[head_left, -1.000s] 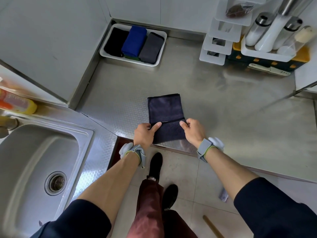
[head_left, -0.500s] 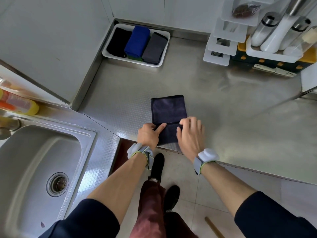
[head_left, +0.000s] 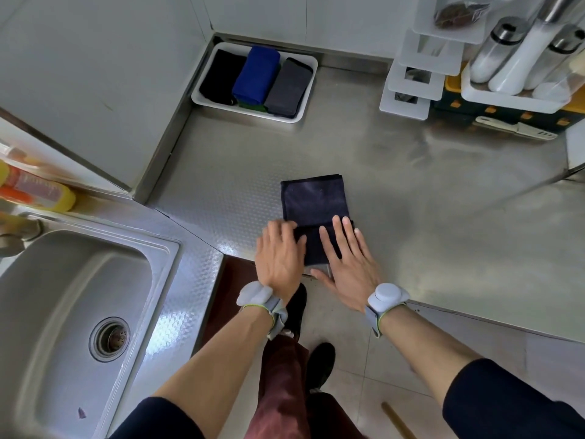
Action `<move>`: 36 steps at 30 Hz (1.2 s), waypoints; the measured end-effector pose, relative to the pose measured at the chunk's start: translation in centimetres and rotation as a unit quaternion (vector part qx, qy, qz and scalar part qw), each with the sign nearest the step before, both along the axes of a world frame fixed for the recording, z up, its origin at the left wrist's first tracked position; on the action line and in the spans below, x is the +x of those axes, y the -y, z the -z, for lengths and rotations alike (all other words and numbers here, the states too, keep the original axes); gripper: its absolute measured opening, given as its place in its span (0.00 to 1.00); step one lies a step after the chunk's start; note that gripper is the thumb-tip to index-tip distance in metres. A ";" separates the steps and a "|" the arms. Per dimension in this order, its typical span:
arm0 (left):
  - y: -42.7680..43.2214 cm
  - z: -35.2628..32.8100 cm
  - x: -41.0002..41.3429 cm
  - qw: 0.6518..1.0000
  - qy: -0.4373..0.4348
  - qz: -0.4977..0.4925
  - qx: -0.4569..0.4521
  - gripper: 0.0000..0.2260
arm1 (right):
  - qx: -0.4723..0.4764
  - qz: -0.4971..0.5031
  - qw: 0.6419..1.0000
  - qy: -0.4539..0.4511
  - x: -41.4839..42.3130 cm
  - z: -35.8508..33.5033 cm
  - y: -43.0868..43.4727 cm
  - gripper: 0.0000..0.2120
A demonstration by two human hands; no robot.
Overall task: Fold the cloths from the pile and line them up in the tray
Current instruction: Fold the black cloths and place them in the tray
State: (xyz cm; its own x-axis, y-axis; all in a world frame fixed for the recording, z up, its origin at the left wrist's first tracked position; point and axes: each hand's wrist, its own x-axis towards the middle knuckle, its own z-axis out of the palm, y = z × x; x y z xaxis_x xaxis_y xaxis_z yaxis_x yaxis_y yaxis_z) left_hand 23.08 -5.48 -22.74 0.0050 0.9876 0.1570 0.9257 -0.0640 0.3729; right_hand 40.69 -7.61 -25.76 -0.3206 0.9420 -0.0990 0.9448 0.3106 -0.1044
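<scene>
Head view: both hands flat on a dark navy cloth (head_left: pixel 313 201) at the front edge of the table (head_left: pixel 411 191).

The navy cloth lies well apart from the tray (head_left: pixel 278 118), nearer the person and slightly to the tray's right, with one edge line crossing its width. The left hand (head_left: pixel 278 258) rests palm down on the cloth's left near portion, fingers straight; it is slightly blurred. The right hand (head_left: pixel 348 264) rests palm down on the right near portion, fingers spread and straight, thumb out at the table edge. Neither hand grips the cloth. Inside the tray, three folded cloths sit side by side: black (head_left: pixel 221 77), blue (head_left: pixel 256 76), grey (head_left: pixel 288 87). A green edge (head_left: pixel 250 106) shows beneath the blue one.
</scene>
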 end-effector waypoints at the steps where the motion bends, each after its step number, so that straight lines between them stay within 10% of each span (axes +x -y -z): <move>1: 0.5 0.4 0.3 0.996 -0.025 0.080 0.031 0.16 | -0.002 0.000 1.000 -0.001 0.0 0.0 0.0 0.39; 4: 1.0 1.9 0.2 0.966 -0.099 0.233 0.046 0.25 | -0.001 0.002 1.000 0.002 -0.1 0.0 0.0 0.37; 12: -0.2 3.9 -2.5 0.952 -0.131 0.278 0.005 0.34 | 0.007 0.001 1.000 0.015 0.1 -0.2 0.1 0.43; 36: -0.9 -4.4 -4.0 0.936 -0.062 0.340 -0.065 0.18 | 0.048 -0.076 0.996 0.025 -0.6 -6.0 -1.8 0.19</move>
State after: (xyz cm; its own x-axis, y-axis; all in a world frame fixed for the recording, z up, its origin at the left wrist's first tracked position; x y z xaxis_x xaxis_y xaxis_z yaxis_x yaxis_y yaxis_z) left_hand 19.05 -4.55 -18.36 0.6492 0.7606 -0.0076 0.7247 -0.6154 0.3099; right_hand 40.06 -5.77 -19.81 -0.4578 0.8886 -0.0295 0.8890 0.4573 -0.0220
